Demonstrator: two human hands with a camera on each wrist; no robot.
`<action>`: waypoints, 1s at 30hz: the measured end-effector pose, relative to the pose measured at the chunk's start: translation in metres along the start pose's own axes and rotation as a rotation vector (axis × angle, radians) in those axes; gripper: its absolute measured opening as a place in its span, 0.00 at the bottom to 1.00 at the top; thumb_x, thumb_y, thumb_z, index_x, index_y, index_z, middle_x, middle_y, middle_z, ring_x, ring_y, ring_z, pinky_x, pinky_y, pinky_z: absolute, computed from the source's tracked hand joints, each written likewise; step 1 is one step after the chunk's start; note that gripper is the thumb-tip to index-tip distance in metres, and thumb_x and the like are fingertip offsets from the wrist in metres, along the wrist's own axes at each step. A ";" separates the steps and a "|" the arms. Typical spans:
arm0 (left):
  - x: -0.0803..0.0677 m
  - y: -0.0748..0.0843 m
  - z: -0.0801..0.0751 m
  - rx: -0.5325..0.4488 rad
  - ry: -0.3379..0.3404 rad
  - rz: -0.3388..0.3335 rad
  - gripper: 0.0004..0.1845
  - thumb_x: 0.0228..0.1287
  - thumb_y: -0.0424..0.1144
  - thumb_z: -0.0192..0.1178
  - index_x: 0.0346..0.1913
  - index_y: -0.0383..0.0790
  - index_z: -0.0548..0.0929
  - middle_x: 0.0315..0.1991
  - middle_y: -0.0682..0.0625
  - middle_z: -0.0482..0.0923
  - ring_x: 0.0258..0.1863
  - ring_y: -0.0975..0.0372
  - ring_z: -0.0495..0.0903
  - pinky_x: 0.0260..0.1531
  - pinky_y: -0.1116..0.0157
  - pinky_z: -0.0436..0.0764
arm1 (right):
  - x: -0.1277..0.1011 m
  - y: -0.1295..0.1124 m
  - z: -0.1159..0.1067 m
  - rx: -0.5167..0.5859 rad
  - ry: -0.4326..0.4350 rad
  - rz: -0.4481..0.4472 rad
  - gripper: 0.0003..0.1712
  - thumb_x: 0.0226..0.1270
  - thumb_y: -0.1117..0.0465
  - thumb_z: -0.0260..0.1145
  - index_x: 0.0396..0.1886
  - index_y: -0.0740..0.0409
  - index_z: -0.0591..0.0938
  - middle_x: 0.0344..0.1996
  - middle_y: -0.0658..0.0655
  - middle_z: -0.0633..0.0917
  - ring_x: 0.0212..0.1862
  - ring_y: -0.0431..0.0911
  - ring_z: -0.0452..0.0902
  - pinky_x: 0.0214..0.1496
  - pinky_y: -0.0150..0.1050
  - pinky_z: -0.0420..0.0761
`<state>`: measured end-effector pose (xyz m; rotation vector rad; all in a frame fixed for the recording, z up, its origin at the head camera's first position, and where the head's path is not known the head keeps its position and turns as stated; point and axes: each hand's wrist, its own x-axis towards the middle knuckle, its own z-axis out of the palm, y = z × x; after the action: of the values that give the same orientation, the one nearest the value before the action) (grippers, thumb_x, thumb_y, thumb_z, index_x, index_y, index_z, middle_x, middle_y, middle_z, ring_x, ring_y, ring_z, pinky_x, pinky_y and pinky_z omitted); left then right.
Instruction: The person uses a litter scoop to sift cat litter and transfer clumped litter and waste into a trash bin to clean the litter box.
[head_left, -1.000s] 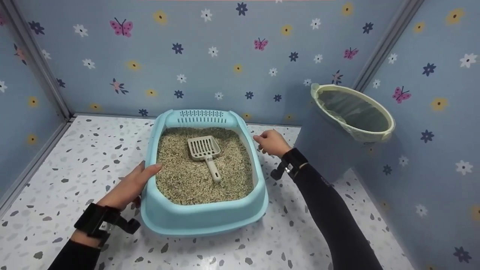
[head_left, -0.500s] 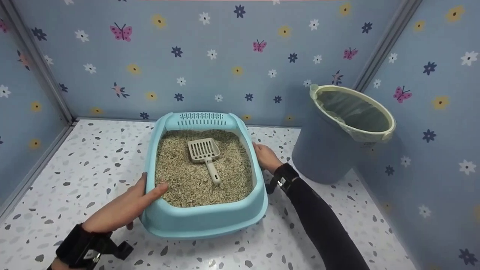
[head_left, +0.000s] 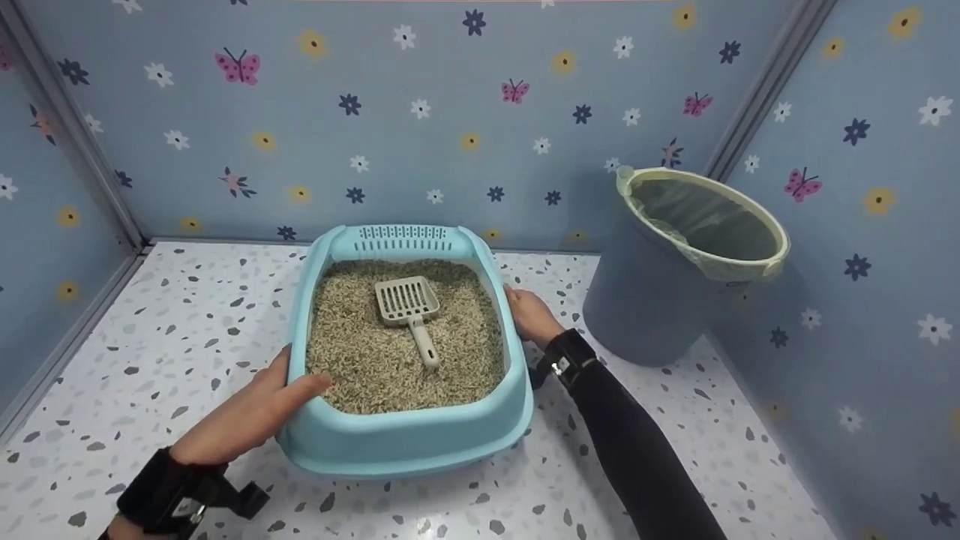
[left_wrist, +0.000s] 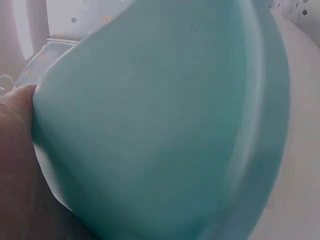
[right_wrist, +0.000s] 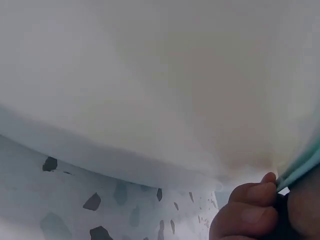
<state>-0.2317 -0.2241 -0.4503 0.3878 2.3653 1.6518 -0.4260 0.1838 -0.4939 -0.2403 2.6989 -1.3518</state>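
Note:
A light blue litter box with a high slotted back stands on the floor in the head view, filled with grainy litter. A beige slotted litter scoop lies on the litter, handle towards me. My left hand grips the box's front left rim, thumb over the edge; its other fingers are mostly hidden. My right hand holds the right rim. In the right wrist view, curled fingers sit under the blue edge against the box's white inner shell. The box's blue wall fills the left wrist view.
A grey-blue trash bin with a pale liner over its rim stands to the right, close to my right forearm. Flower-patterned walls enclose the back and sides. The floor is white with grey specks.
My right hand has come from above the floor beside the box down onto its right rim. My left hand has slid towards the front along the left rim. The scoop still lies in the litter.

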 end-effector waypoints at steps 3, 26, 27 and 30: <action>0.003 -0.004 -0.009 -0.004 0.002 -0.004 0.51 0.86 0.53 0.58 0.93 0.43 0.36 0.79 0.20 0.63 0.60 0.39 0.86 0.51 0.35 0.89 | -0.005 -0.002 0.002 -0.018 0.027 0.006 0.32 0.97 0.42 0.41 0.29 0.51 0.73 0.20 0.49 0.70 0.20 0.41 0.68 0.24 0.35 0.68; -0.010 -0.022 -0.009 0.228 0.175 -0.077 0.48 0.91 0.65 0.39 0.90 0.28 0.48 0.73 0.22 0.66 0.70 0.31 0.73 0.65 0.26 0.76 | -0.011 0.006 0.000 0.155 0.214 0.166 0.29 0.93 0.43 0.47 0.29 0.51 0.75 0.17 0.49 0.70 0.16 0.41 0.63 0.19 0.35 0.64; -0.010 -0.023 -0.008 0.233 0.186 -0.081 0.48 0.90 0.66 0.41 0.89 0.26 0.51 0.71 0.24 0.68 0.68 0.34 0.75 0.64 0.28 0.79 | -0.008 0.007 0.000 0.145 0.217 0.167 0.28 0.94 0.44 0.47 0.30 0.51 0.75 0.19 0.50 0.71 0.17 0.41 0.64 0.19 0.35 0.65; -0.006 -0.025 -0.010 0.223 0.214 -0.053 0.44 0.90 0.64 0.44 0.84 0.26 0.64 0.62 0.31 0.78 0.58 0.46 0.83 0.58 0.42 0.85 | -0.005 0.009 0.002 0.098 0.223 0.154 0.28 0.95 0.44 0.45 0.32 0.52 0.75 0.23 0.52 0.73 0.21 0.43 0.69 0.23 0.36 0.69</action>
<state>-0.2312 -0.2435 -0.4704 0.1924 2.7034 1.4759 -0.4213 0.1881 -0.5024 0.1335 2.7450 -1.5407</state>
